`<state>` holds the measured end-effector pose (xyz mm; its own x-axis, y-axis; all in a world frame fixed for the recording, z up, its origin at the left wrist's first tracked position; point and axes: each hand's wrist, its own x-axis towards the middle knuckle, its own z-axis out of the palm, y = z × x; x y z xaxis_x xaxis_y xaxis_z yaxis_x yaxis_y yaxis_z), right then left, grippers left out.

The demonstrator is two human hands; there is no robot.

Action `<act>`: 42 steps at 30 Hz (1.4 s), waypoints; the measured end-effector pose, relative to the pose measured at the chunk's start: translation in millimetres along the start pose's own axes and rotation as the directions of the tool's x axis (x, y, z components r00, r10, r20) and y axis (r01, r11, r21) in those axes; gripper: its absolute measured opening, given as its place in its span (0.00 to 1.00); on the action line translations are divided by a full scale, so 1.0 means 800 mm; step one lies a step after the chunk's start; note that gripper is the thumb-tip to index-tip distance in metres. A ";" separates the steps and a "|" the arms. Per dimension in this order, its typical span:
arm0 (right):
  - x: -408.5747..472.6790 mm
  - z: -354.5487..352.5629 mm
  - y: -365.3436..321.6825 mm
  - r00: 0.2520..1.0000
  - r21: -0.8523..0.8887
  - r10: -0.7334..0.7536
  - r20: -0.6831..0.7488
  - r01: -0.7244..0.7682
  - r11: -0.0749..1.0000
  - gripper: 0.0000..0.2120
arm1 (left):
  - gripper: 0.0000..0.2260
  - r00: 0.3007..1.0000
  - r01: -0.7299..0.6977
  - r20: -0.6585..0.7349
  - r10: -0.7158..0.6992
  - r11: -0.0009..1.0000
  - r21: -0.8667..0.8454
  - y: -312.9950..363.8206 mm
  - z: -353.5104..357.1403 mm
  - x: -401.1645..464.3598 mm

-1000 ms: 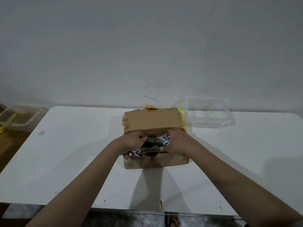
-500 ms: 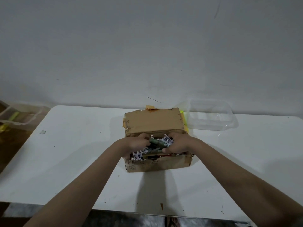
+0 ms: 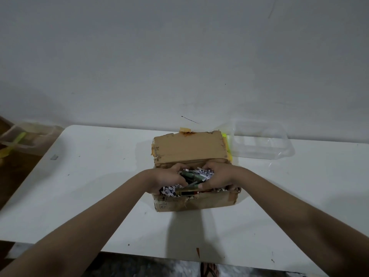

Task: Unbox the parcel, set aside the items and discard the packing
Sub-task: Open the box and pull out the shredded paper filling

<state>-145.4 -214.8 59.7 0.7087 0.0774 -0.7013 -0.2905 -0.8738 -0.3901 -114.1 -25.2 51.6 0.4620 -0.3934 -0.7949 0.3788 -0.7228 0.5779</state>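
Note:
A worn brown cardboard box (image 3: 196,203) stands open on the white table (image 3: 89,186), its lid flap (image 3: 188,147) tilted up at the back. Shredded black-and-white paper (image 3: 169,190) fills it. Both my hands are inside the opening. My left hand (image 3: 166,177) and my right hand (image 3: 216,176) close from either side around a bundle of dark green items (image 3: 192,176) lying on the shreds. More flat items (image 3: 187,192) lie just under them by the front wall. What sits deeper in the box is hidden.
A clear plastic tray (image 3: 261,143) rests on the table right behind the box, with something yellow (image 3: 227,144) between them. Left of the table, lower down, stands a transparent bin (image 3: 28,136) holding yellow-green things. The wall runs right behind the table.
Both hands have pushed slightly deeper around the green bundle and drawn closer together. The box has not moved on the table; the view shifted a little.

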 end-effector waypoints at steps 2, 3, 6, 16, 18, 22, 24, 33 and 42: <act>0.002 -0.003 0.000 0.999 0.086 0.017 0.046 -0.021 0.996 0.36 | 0.29 1.000 0.008 0.010 -0.008 1.000 0.003 0.003 0.002 0.002; 0.003 -0.002 0.001 0.999 0.110 0.012 0.053 -0.017 0.994 0.36 | 0.29 1.000 -0.002 0.012 0.002 1.000 0.002 0.003 0.003 0.003; 0.010 0.006 0.004 0.999 0.136 -0.028 0.046 0.022 0.990 0.36 | 0.33 0.999 -0.025 0.022 0.024 0.999 0.020 -0.003 0.005 0.008; 0.028 0.025 0.033 0.979 0.562 -0.198 0.058 0.132 0.817 0.29 | 0.35 0.985 -0.162 0.038 0.167 0.981 -0.110 -0.023 0.003 0.010; 0.028 0.026 0.033 0.973 0.570 -0.223 0.050 0.156 0.807 0.29 | 0.35 0.983 -0.174 0.029 0.180 0.974 -0.146 -0.025 0.003 0.010; 0.030 0.024 0.032 0.968 0.559 -0.242 0.071 0.163 0.813 0.29 | 0.36 0.987 -0.132 0.065 0.145 0.976 -0.174 -0.025 0.000 0.014; 0.030 0.023 0.032 0.968 0.566 -0.239 0.081 0.153 0.810 0.30 | 0.36 0.988 -0.122 0.074 0.137 0.976 -0.179 -0.024 0.000 0.015; 0.047 0.037 0.036 0.968 0.710 -0.230 0.099 0.094 0.698 0.42 | 0.32 0.988 -0.147 -0.013 0.156 0.894 -0.424 -0.032 0.011 0.025; 0.022 0.027 0.028 0.942 0.779 -0.335 -0.014 0.220 0.587 0.32 | 0.31 0.972 -0.206 -0.027 0.232 0.797 -0.568 -0.026 0.013 0.006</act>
<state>-153.3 -222.7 25.8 0.7739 0.3591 -0.5216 -0.5152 -0.1221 -0.8484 -127.8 -18.0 34.1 0.5586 -0.5350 -0.6338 0.6620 -0.1727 0.7293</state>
